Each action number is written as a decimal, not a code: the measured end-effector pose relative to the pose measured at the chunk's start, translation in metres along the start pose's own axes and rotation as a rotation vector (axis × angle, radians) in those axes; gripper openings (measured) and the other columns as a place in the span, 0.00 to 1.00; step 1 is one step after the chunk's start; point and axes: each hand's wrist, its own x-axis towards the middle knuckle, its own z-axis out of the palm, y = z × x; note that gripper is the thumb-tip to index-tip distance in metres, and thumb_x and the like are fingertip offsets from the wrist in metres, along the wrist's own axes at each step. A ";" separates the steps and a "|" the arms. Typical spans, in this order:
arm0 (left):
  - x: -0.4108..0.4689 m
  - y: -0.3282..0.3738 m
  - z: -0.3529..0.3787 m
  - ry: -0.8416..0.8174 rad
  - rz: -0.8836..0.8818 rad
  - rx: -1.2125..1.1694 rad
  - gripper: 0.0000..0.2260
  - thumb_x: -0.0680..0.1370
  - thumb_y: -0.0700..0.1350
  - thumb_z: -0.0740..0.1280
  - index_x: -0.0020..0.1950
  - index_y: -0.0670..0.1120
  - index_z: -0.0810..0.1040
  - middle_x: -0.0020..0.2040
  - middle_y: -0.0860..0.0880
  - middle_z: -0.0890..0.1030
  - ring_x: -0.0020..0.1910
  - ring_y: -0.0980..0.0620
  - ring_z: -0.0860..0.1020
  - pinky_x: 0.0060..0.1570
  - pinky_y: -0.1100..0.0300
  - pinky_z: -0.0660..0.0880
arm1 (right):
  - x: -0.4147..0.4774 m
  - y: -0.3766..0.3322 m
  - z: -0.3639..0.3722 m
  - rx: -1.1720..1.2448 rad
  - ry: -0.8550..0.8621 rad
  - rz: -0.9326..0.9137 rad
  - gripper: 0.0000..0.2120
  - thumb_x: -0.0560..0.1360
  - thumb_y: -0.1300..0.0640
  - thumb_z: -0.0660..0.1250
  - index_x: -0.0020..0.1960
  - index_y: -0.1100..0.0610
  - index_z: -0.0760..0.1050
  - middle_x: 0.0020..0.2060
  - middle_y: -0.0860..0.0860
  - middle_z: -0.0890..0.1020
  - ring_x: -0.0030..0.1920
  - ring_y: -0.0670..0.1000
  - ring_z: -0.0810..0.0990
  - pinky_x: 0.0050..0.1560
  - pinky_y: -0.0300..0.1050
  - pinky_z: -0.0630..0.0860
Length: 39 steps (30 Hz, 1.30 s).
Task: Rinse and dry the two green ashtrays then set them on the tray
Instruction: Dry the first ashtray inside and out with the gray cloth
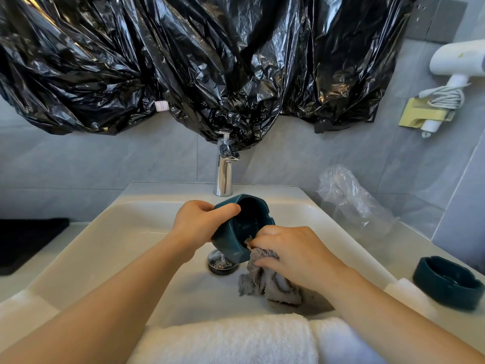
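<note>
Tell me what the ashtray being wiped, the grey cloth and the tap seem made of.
The ashtray is probably glazed ceramic, possibly glass: dark green, thick walls, soft glossy highlights. The grey cloth is a soft fuzzy textile, perhaps microfibre: matte, hanging in limp folds. The tap looks like polished chromed metal, with mirror-like reflections.
</note>
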 end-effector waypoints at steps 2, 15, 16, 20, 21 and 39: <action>0.001 -0.003 0.003 0.005 -0.041 -0.050 0.14 0.70 0.52 0.75 0.42 0.41 0.81 0.42 0.42 0.82 0.44 0.45 0.80 0.47 0.49 0.81 | 0.001 -0.005 0.001 0.038 -0.009 -0.007 0.11 0.77 0.44 0.63 0.55 0.47 0.78 0.49 0.43 0.79 0.48 0.47 0.78 0.45 0.48 0.77; 0.000 0.003 -0.001 0.022 -0.051 -0.099 0.15 0.68 0.50 0.77 0.43 0.39 0.83 0.44 0.39 0.84 0.45 0.43 0.82 0.48 0.48 0.82 | 0.002 0.006 0.002 0.049 0.018 0.044 0.12 0.76 0.46 0.66 0.59 0.42 0.77 0.54 0.40 0.79 0.52 0.45 0.78 0.49 0.47 0.77; 0.000 0.004 -0.002 0.015 -0.048 -0.098 0.14 0.69 0.50 0.76 0.42 0.39 0.83 0.43 0.39 0.84 0.44 0.44 0.81 0.47 0.49 0.82 | 0.002 0.008 0.001 0.044 0.038 0.041 0.14 0.76 0.47 0.67 0.61 0.41 0.77 0.55 0.40 0.79 0.53 0.44 0.78 0.49 0.46 0.77; 0.001 0.004 -0.003 -0.027 -0.050 -0.087 0.12 0.70 0.51 0.75 0.40 0.42 0.81 0.41 0.43 0.83 0.42 0.47 0.80 0.44 0.54 0.81 | -0.001 0.014 0.000 -0.002 0.082 0.027 0.15 0.76 0.50 0.68 0.62 0.41 0.77 0.58 0.38 0.79 0.54 0.44 0.79 0.47 0.44 0.76; 0.001 0.003 -0.002 -0.029 -0.052 -0.071 0.13 0.70 0.52 0.75 0.41 0.43 0.81 0.41 0.44 0.83 0.42 0.47 0.80 0.45 0.53 0.81 | -0.001 0.013 0.000 -0.005 0.072 0.010 0.13 0.76 0.50 0.67 0.59 0.42 0.79 0.56 0.39 0.79 0.53 0.44 0.79 0.45 0.44 0.76; 0.009 -0.011 0.004 -0.165 -0.160 -0.204 0.22 0.70 0.54 0.75 0.54 0.38 0.78 0.50 0.39 0.84 0.49 0.42 0.83 0.47 0.50 0.83 | -0.004 0.002 0.001 0.026 0.228 -0.072 0.06 0.74 0.50 0.66 0.49 0.47 0.79 0.41 0.43 0.80 0.39 0.49 0.79 0.31 0.46 0.75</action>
